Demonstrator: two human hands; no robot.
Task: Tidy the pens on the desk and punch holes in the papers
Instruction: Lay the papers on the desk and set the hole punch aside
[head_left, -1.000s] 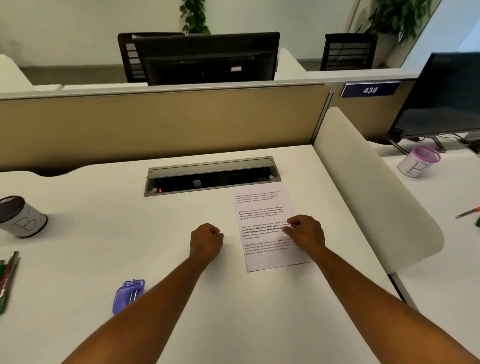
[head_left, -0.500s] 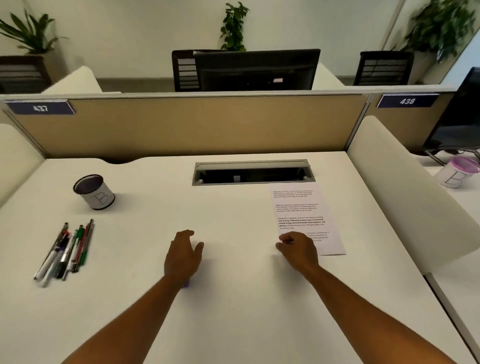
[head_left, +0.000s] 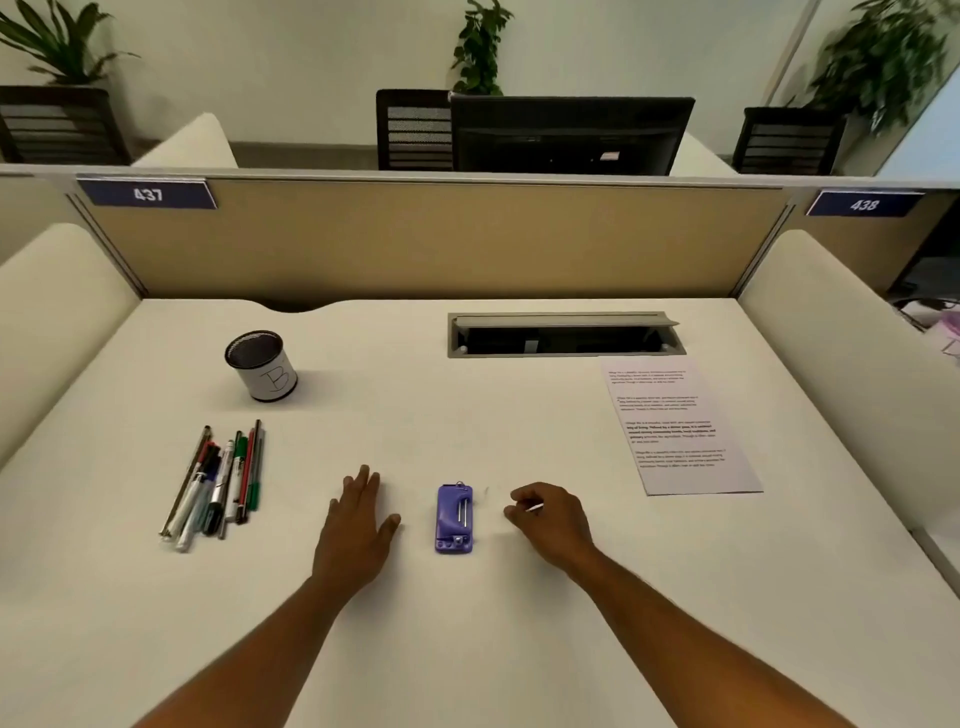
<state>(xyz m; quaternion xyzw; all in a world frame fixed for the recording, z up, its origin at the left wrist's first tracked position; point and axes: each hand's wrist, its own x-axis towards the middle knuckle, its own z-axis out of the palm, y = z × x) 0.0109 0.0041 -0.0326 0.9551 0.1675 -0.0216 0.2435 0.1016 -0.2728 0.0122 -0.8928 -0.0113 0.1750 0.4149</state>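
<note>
- Left hand lying flat on the desk toward the near edge, fingers straight, gripping nothing.
- Purple hole punch sitting just right of it, not touching either hand.
- Right hand resting right of the punch, fingers curled, pinching a small white object; can't tell what it is.
- Pens lying bundled toward the left edge, well apart from both hands.
- Printed paper lying flat toward the right edge.
- Mesh pen cup marked "B" standing upright behind the pens, toward the far-left corner.
- Cable tray sitting open by the far edge, just behind the paper.
</note>
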